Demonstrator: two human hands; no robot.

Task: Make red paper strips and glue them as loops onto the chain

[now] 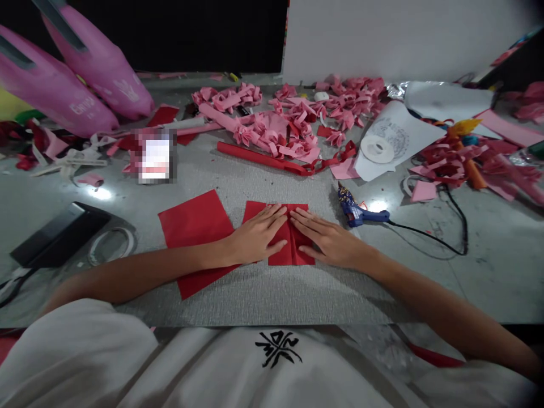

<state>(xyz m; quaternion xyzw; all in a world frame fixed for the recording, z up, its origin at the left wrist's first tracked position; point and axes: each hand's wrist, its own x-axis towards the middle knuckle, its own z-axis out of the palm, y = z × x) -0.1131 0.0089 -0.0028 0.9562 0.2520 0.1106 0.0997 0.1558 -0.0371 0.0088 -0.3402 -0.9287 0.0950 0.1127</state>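
A creased red paper square (293, 252) lies on the grey table in front of me, a fold line running down its middle. My left hand (260, 235) rests flat on its left side, fingers stretched out. On the right side, my right hand (325, 238) lies flat too, its fingertips close to the crease. The two hands are a small gap apart. Under and beside my left forearm is another red paper sheet (195, 218), partly covered by the arm.
A blue glue gun (357, 209) with a black cord lies at right. Behind are a red paper roll (250, 156), piles of pink paper pieces (272, 127) and a ribbon spool (377, 149). A black box (59, 235), a white ring (111, 246) and pink bags (97, 56) are at left.
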